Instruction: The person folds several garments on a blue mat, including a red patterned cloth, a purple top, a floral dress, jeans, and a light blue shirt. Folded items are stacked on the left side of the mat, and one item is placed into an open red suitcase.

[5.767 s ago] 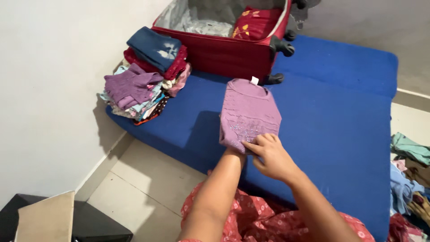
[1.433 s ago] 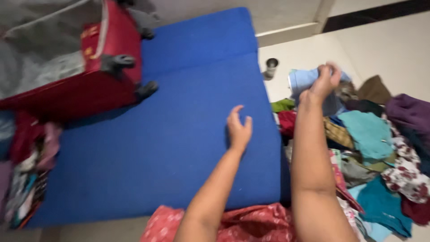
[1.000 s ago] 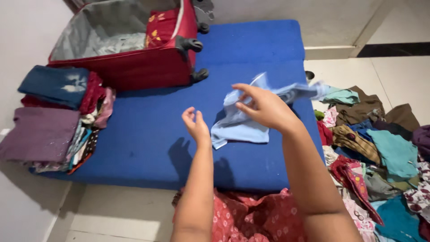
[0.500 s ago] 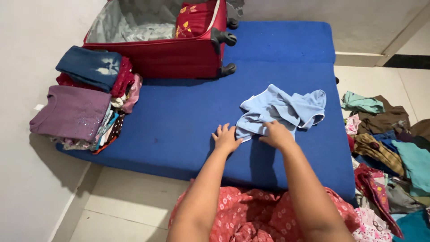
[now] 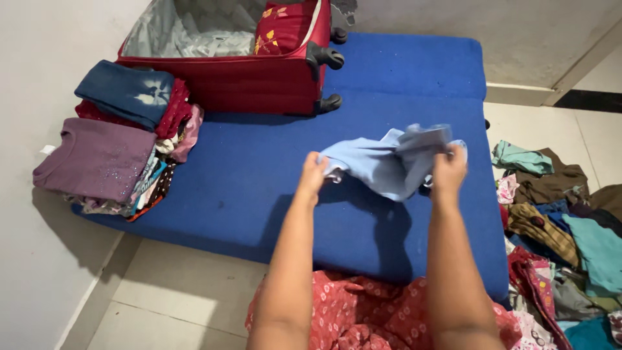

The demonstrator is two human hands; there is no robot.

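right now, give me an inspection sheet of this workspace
surface: blue mattress on a tiled floor, mostly bare in the middle
job's things: light blue garment, lifted off the mattress and stretched between both hands
clutter: folded clothes stack at the mattress's left edge; loose clothes heap on the floor to the right
grips: left hand and right hand each pinch an end of the garment
cables: nothing seen
surroundings: open red suitcase on the far part of the mattress; white wall on the left
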